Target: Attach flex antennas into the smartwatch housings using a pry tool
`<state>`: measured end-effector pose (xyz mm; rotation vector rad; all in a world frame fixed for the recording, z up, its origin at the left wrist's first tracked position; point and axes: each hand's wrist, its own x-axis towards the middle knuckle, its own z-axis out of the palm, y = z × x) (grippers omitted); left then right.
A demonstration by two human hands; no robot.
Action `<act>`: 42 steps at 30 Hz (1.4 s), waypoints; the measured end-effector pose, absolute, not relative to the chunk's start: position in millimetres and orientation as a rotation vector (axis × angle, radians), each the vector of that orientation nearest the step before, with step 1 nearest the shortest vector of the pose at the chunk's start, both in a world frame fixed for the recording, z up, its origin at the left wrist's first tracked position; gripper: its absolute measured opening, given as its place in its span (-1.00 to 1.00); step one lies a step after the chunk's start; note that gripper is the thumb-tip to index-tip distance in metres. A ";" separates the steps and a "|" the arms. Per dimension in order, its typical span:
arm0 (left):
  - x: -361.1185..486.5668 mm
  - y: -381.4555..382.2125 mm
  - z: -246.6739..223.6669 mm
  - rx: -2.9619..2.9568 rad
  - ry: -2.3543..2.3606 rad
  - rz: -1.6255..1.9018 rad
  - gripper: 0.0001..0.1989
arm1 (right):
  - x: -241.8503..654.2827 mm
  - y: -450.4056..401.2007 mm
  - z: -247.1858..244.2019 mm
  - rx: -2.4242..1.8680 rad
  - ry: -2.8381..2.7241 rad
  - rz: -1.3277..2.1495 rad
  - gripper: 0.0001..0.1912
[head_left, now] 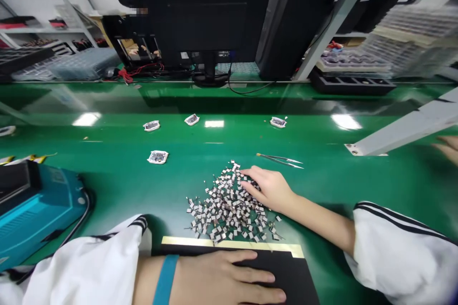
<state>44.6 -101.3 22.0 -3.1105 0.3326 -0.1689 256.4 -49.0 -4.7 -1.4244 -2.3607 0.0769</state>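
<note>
Small silvery parts [229, 205] beside both hands [274, 188]; stacked trays [404, 40] behind, contents blurred

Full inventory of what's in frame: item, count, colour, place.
Bench: one, green, whole foreground
Small parts: too many to count, silver and dark, heaped mid-bench
Mat: one, black, near edge
Strip: one, pale yellow, mat's far edge
Tweezers: one pair, metallic, beyond heap
Framed units: four whole, one similar cut off at left; white rims
Machine: one, teal, left
Monitor: one, black, back
Tower: one, black, right of monitor
Stacked trays: count unclear, pale, back right
Other shelf items: too blurred
Wristband: one, blue, left wrist
Left hand: flat on mat
Right hand: fingers at heap
</note>
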 end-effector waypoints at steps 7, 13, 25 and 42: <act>15.8 -69.1 54.9 -3.318 -0.084 -0.228 -0.60 | 245.6 -24.8 11.2 -1.324 -2.308 0.176 -0.68; -0.3 -44.1 54.7 -3.328 -0.501 -0.053 -0.48 | 243.0 4.7 15.6 -1.275 -2.443 0.394 -0.69; -13.0 -43.3 31.4 -3.249 -0.610 0.222 -0.50 | 263.2 -34.2 14.1 -1.283 -2.485 0.482 -0.70; 24.7 -14.9 29.0 -3.450 -0.667 0.248 -0.15 | 271.8 -87.7 10.2 -1.374 -2.522 0.308 -0.12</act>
